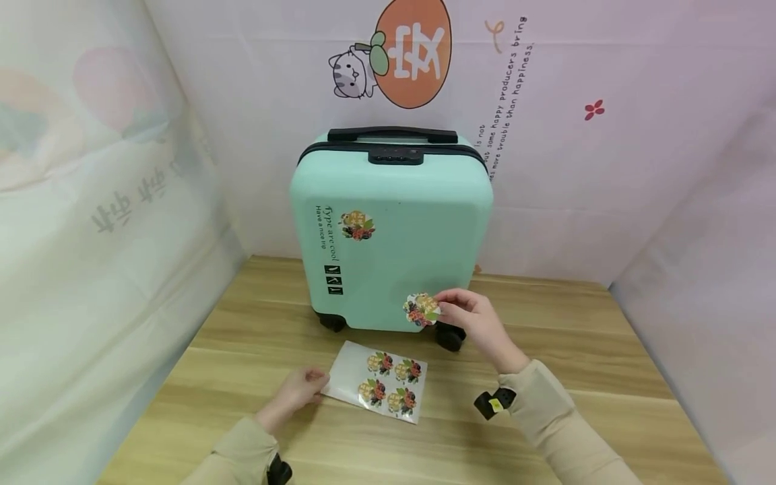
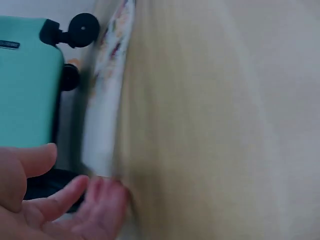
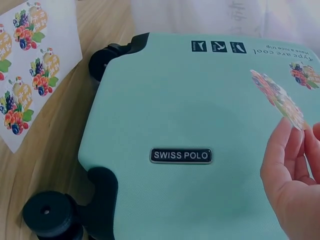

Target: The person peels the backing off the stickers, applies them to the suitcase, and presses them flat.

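Observation:
My right hand pinches the edge of a round fruit-print sticker between thumb and fingers, in front of the lower right part of a mint-green suitcase. In the right wrist view this sticker is tilted, seen nearly edge-on. Another fruit sticker is on the suitcase's upper left front. My left hand is at the left edge of a white sticker sheet that carries several similar stickers. The left wrist view shows its thumb spread away from the fingers, with the fingertips by the sheet's edge.
The suitcase stands upright on a wooden tabletop, with a black handle on top and black wheels below. A "SWISS POLO" plate sits low on its front. Printed cloth hangs behind and along both sides.

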`<state>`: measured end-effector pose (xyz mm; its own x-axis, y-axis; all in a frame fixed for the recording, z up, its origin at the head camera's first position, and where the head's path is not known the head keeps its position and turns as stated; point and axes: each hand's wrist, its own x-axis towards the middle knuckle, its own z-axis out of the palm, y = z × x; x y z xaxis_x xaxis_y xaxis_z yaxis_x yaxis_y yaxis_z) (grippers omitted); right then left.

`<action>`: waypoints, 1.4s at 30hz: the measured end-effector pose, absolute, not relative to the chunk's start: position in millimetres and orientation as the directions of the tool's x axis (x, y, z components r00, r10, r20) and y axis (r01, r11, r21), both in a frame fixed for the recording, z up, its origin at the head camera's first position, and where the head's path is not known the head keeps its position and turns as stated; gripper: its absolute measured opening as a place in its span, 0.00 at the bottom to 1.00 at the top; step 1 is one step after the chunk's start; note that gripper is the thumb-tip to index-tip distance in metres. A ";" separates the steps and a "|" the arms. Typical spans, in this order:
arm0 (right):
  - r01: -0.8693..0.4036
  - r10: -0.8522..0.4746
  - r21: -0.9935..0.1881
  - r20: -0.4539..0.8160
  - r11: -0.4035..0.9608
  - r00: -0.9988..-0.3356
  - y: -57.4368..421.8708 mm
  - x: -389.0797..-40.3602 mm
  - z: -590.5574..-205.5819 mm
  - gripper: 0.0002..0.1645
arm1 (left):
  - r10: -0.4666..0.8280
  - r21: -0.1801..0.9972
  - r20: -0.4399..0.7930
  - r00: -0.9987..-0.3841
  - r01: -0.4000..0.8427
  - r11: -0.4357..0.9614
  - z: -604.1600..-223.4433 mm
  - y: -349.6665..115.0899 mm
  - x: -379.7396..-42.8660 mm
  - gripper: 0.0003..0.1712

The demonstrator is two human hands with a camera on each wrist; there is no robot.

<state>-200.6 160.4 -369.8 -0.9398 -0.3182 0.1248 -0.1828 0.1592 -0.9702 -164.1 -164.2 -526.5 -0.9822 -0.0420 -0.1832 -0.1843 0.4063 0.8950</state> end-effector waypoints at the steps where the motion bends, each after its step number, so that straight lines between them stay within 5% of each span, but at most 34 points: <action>1: -0.179 -0.325 -0.970 0.118 0.164 -0.938 160.4 -200.8 -369.2 0.19 | -0.022 0.884 -0.139 -0.990 -0.134 0.447 -520.0 -162.9 -165.6 0.19; 4: -0.178 -0.342 -0.965 0.103 0.194 -0.934 160.0 -201.5 -367.0 0.18 | 0.029 0.859 0.018 -0.999 0.030 0.511 -493.1 -150.1 -171.6 0.20; 13: -0.240 -0.427 -0.941 0.120 0.240 -0.896 148.0 -200.7 -360.6 0.18 | 0.183 0.869 0.340 -0.922 0.383 0.314 -402.4 -83.5 -183.0 0.15; 23: -0.316 -0.457 -0.910 0.169 0.268 -0.873 137.8 -199.9 -360.2 0.18 | 0.147 0.884 0.324 -0.935 0.354 0.306 -388.4 -68.9 -189.8 0.05; 30: -0.305 -0.227 -0.930 0.258 0.206 -0.939 137.1 -202.0 -362.7 0.18 | 0.112 0.913 0.311 -0.944 0.329 0.240 -387.9 -71.1 -191.2 0.04; 36: -0.341 -0.243 -0.918 0.290 0.202 -0.926 124.8 -200.0 -367.3 0.17 | 0.080 0.934 0.327 -0.942 0.335 0.122 -383.7 -67.2 -195.1 0.06; 42: -0.363 -0.114 -0.911 0.347 0.196 -0.931 116.1 -199.4 -363.7 0.10 | 0.071 0.916 0.387 -0.920 0.392 0.087 -377.2 -58.7 -201.5 0.07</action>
